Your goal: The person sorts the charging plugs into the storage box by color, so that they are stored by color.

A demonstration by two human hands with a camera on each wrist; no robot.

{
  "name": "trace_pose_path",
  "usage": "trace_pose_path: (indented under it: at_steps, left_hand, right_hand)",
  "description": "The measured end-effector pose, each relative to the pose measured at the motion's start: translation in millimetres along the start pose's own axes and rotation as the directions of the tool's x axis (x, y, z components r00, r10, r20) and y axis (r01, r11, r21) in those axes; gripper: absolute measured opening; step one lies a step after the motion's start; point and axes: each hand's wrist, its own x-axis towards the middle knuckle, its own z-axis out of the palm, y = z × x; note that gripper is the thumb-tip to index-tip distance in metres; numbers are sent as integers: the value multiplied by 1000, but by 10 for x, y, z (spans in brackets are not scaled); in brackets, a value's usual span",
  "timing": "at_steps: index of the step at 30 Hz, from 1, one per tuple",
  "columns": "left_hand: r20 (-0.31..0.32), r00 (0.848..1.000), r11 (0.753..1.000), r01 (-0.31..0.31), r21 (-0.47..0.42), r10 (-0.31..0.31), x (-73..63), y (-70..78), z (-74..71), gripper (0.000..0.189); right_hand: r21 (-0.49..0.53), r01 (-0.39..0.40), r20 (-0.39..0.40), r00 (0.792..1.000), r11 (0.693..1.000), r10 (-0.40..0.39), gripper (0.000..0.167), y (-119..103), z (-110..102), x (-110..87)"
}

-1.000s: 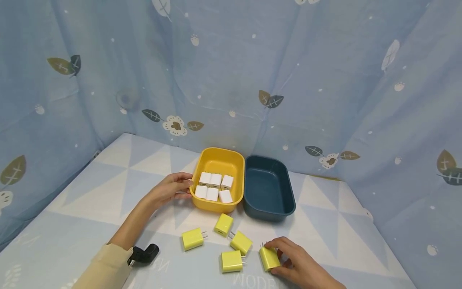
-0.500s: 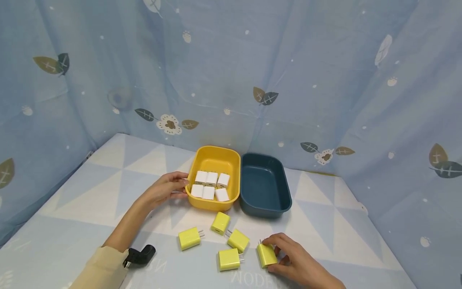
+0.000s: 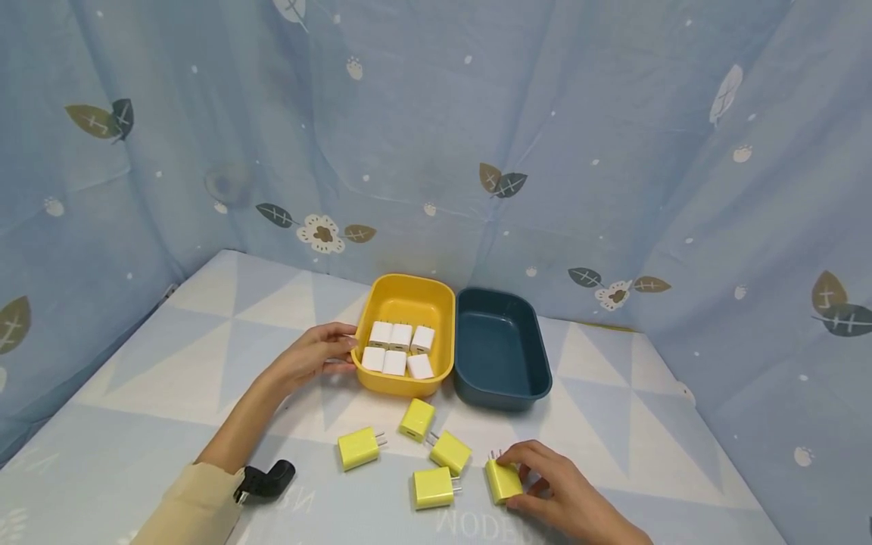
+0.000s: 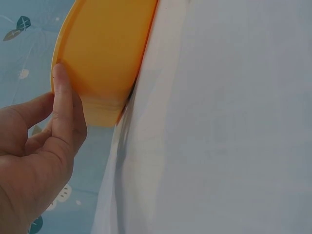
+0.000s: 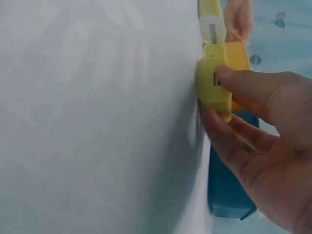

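Note:
My left hand [image 3: 316,350] holds the near left rim of a yellow plastic bin [image 3: 446,325]. In the left wrist view its fingertips [image 4: 59,73] lie against the bin's outer wall, with the thumb at the rim. Several white charger plugs [image 3: 394,362] stand in two rows inside that bin. At the front right, my right hand [image 3: 555,484] pinches a yellow charger plug [image 3: 502,482] low over the table, its prongs pointing away. The right wrist view shows the thumb on the port end of this yellow plug [image 5: 209,90] and the fingers at its other edges.
A dark blue bin [image 3: 500,363] sits right of the yellow one. Between the bins and me lie more yellow plugs: one by the yellow bin [image 3: 417,419], others left [image 3: 358,448], middle [image 3: 450,453] and nearer [image 3: 432,489]. A black device [image 3: 269,481] is at the left sleeve [image 3: 194,503].
The head view has shifted a little. Both hands keep their holds on the bin and the plug, and the other plugs lie as before.

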Motion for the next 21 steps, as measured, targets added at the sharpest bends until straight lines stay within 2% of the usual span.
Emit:
trace_pose_path:
  at_steps: [6,13,16,21]
  left_hand:
    - [-6,1000,1000,4,2,-4,7,-2,-5,48]
    - [-7,1000,1000,0,-1,0,7,-11,-2,47]
    - [-10,1000,1000,1,5,-1,2,-5,2,46]
    - [-3,1000,1000,0,5,0,-3,-1,2,47]
  right_hand:
    - [21,70,-111,992,997,-67,38,26,25,-5]
    - [50,127,-241,964,991,-112,37,-18,-2,-13]
    - [60,140,-289,950,988,-117,39,-48,-43,-7]
    - [78,119,-339,937,990,-86,39,-85,-123,30]
